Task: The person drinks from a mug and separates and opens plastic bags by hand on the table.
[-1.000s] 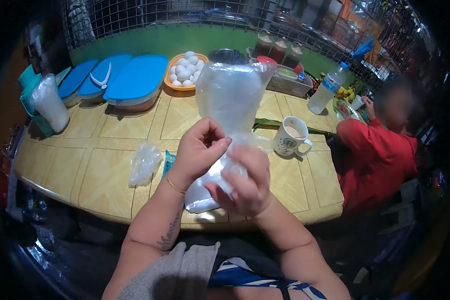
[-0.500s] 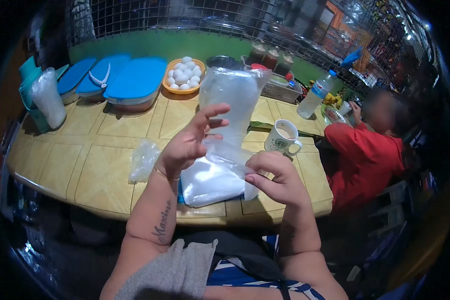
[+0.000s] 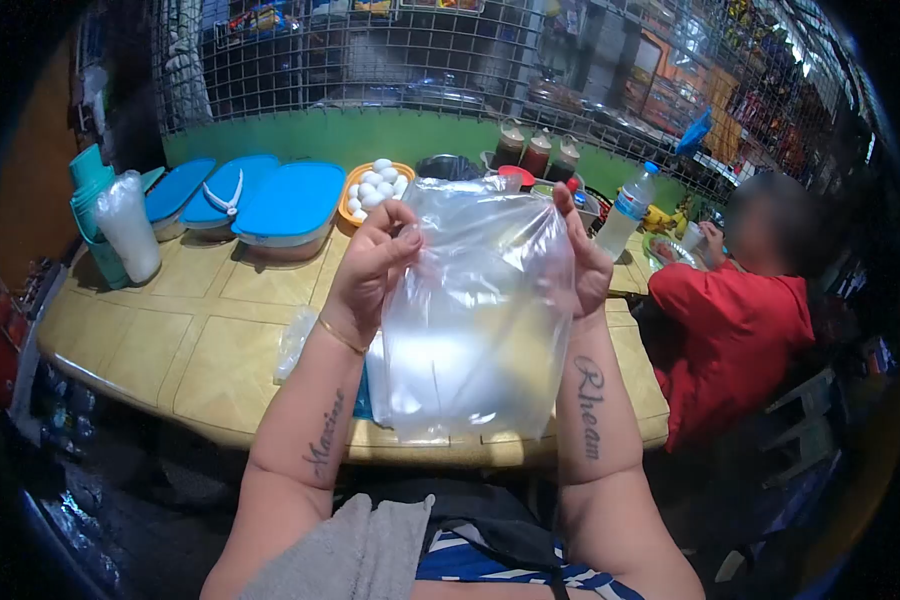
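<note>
A clear plastic bag (image 3: pixel 480 310) hangs spread out between my two hands, above the tiled table. My left hand (image 3: pixel 373 262) pinches its upper left edge between thumb and fingers. At the upper right edge, my right hand (image 3: pixel 582 252) holds the bag, its fingers pointing up and partly behind the film. Through the bag a bright stack of plastic shows on the table, blurred by the film. A crumpled clear bag (image 3: pixel 294 343) lies left of my left wrist.
Blue-lidded containers (image 3: pixel 290 200), white eggs (image 3: pixel 380 184) in an orange bowl and a teal tumbler (image 3: pixel 94 215) stand along the back and left. Sauce jars (image 3: pixel 536 156) and a water bottle (image 3: pixel 627 212) are at the back right. A person in red (image 3: pixel 730 325) sits at the right.
My hands have moved apart and raised the bag, now stretched between them. My left hand, open half a second ago, has closed on its edge. The view has tilted up slightly.
</note>
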Action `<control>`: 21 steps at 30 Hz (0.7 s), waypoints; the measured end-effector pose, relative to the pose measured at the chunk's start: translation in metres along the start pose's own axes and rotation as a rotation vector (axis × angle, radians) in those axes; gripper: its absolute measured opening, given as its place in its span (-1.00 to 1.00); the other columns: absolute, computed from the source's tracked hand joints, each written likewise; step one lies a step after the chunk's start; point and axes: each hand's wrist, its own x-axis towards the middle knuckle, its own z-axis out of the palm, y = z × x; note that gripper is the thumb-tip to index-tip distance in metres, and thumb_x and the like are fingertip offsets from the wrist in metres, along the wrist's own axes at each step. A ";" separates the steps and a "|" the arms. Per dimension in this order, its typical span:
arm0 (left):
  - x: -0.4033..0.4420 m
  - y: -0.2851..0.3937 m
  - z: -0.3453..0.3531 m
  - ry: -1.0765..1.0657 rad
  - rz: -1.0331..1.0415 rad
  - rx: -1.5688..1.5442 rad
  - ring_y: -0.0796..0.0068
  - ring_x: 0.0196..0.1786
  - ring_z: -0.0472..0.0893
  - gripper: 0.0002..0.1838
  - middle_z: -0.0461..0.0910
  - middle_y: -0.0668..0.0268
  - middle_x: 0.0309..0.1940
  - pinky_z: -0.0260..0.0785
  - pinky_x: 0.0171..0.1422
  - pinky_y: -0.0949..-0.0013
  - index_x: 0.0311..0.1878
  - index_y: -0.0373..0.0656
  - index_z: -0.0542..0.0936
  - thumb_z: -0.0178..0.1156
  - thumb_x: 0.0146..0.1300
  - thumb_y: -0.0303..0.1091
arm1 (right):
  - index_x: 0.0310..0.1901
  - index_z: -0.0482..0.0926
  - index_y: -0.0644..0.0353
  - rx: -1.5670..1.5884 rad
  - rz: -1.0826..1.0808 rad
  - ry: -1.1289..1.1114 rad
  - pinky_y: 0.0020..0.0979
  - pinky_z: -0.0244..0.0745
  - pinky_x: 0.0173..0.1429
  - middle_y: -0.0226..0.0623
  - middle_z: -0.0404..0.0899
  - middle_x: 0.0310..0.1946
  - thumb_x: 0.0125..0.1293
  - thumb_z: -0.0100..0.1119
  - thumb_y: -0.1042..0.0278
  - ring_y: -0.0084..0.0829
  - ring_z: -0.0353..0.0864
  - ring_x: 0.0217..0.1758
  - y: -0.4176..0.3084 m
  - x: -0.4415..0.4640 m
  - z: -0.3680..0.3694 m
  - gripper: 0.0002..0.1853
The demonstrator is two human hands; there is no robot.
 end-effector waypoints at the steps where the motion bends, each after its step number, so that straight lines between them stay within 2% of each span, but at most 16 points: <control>1: 0.005 0.002 0.001 0.088 -0.005 0.062 0.41 -0.21 0.64 -0.79 0.59 0.26 -0.28 0.61 0.05 0.20 -0.04 -0.13 0.47 0.21 0.29 -0.48 | 0.39 0.30 0.11 -0.024 -0.020 0.020 0.07 0.48 0.36 0.00 0.40 0.33 0.37 0.10 0.44 -0.04 0.48 0.35 -0.002 0.009 -0.007 -0.45; 2: 0.011 0.004 -0.003 0.043 0.011 -0.075 0.36 -0.16 0.67 -0.78 0.64 0.22 -0.23 0.61 0.06 0.20 -0.01 -0.15 0.52 0.22 0.29 -0.50 | 0.39 0.30 0.11 -0.049 -0.040 0.041 0.06 0.49 0.35 0.00 0.40 0.34 0.38 0.08 0.48 -0.05 0.48 0.35 -0.004 0.016 -0.013 -0.46; 4: 0.022 0.011 0.003 0.059 0.102 -0.176 0.32 -0.11 0.68 -0.76 0.66 0.17 -0.15 0.61 0.08 0.20 0.03 -0.16 0.55 0.23 0.29 -0.51 | 0.36 0.31 0.14 -0.094 -0.119 0.118 0.00 0.52 0.33 0.00 0.40 0.34 0.40 0.01 0.57 -0.09 0.50 0.33 -0.005 0.032 -0.015 -0.50; 6: 0.036 0.015 -0.007 0.057 0.185 -0.199 0.24 -0.01 0.69 -0.74 0.67 0.12 -0.02 0.59 0.15 0.15 0.07 -0.20 0.59 0.23 0.31 -0.50 | 0.35 0.32 0.15 -0.126 -0.100 0.132 -0.05 0.53 0.31 -0.02 0.44 0.29 0.40 0.01 0.57 -0.12 0.53 0.29 -0.011 0.045 -0.033 -0.52; 8: 0.050 0.012 -0.019 0.029 0.134 -0.229 0.22 0.00 0.68 -0.73 0.68 0.13 -0.04 0.56 0.19 0.12 0.08 -0.21 0.59 0.23 0.32 -0.49 | 0.30 0.35 0.18 -0.181 -0.069 0.126 -0.13 0.54 0.27 -0.07 0.52 0.18 0.39 0.02 0.58 -0.17 0.58 0.19 -0.015 0.056 -0.053 -0.55; 9: 0.056 0.009 -0.027 0.017 0.108 -0.245 0.21 0.00 0.68 -0.72 0.68 0.13 -0.05 0.55 0.21 0.11 0.09 -0.22 0.58 0.22 0.32 -0.49 | 0.29 0.37 0.19 -0.209 -0.084 0.205 -0.15 0.55 0.25 -0.08 0.52 0.16 0.39 0.02 0.58 -0.18 0.59 0.17 -0.013 0.058 -0.059 -0.56; 10: 0.064 0.004 -0.038 -0.019 0.081 -0.274 0.14 0.09 0.65 -0.67 0.65 0.06 0.00 0.54 0.23 0.02 0.13 -0.22 0.59 0.26 0.32 -0.40 | 0.28 0.38 0.20 -0.237 -0.100 0.283 -0.17 0.56 0.23 -0.09 0.53 0.13 0.38 0.02 0.58 -0.20 0.59 0.14 -0.010 0.060 -0.063 -0.57; 11: 0.067 -0.003 -0.049 0.058 0.071 -0.247 0.14 0.09 0.64 -0.67 0.65 0.06 0.00 0.54 0.23 0.02 0.13 -0.24 0.59 0.26 0.32 -0.41 | 0.26 0.39 0.21 -0.265 -0.116 0.363 -0.19 0.57 0.21 -0.10 0.54 0.11 0.38 0.02 0.58 -0.21 0.60 0.11 -0.008 0.061 -0.066 -0.58; 12: 0.069 -0.010 -0.057 0.133 0.061 -0.221 0.15 0.09 0.64 -0.67 0.65 0.06 0.00 0.54 0.23 0.02 0.13 -0.27 0.59 0.26 0.32 -0.41 | 0.22 0.42 0.24 -0.265 -0.126 0.526 -0.24 0.61 0.11 -0.11 0.55 0.08 0.38 0.03 0.54 -0.24 0.61 0.04 -0.004 0.060 -0.067 -0.62; 14: 0.068 -0.019 -0.068 0.208 -0.003 -0.236 0.13 0.11 0.63 -0.67 0.62 0.05 0.05 0.52 0.26 0.04 0.12 -0.33 0.59 0.24 0.33 -0.42 | 0.21 0.43 0.25 -0.198 -0.065 0.544 -0.25 0.63 0.04 -0.12 0.56 0.06 0.38 0.04 0.54 -0.25 0.62 0.00 -0.008 0.050 -0.088 -0.63; 17: 0.043 -0.024 -0.051 0.259 -0.060 -0.218 0.21 0.13 0.60 -0.64 0.59 0.11 0.10 0.49 0.27 0.11 0.19 -0.28 0.51 0.20 0.35 -0.45 | 0.20 0.44 0.27 -0.088 0.016 0.523 -0.27 0.65 -0.05 -0.14 0.59 0.01 0.35 0.05 0.57 -0.26 0.64 -0.06 -0.009 0.030 -0.106 -0.62; 18: 0.039 -0.034 -0.064 0.308 -0.052 -0.231 0.25 0.13 0.60 -0.59 0.59 0.17 0.12 0.52 0.21 0.16 0.25 -0.23 0.48 0.19 0.35 -0.44 | 0.21 0.43 0.27 -0.042 0.036 0.514 -0.29 0.65 -0.05 -0.14 0.59 0.00 0.34 0.05 0.58 -0.27 0.64 -0.07 -0.007 0.022 -0.113 -0.61; 21: 0.015 -0.047 -0.082 0.276 -0.146 -0.232 0.31 0.06 0.63 -0.62 0.63 0.27 0.06 0.55 0.11 0.22 0.22 -0.16 0.49 0.19 0.35 -0.43 | 0.32 0.37 0.28 0.015 0.037 0.546 -0.36 0.65 -0.05 -0.14 0.57 0.05 0.30 0.06 0.62 -0.33 0.64 -0.06 0.007 -0.005 -0.132 -0.48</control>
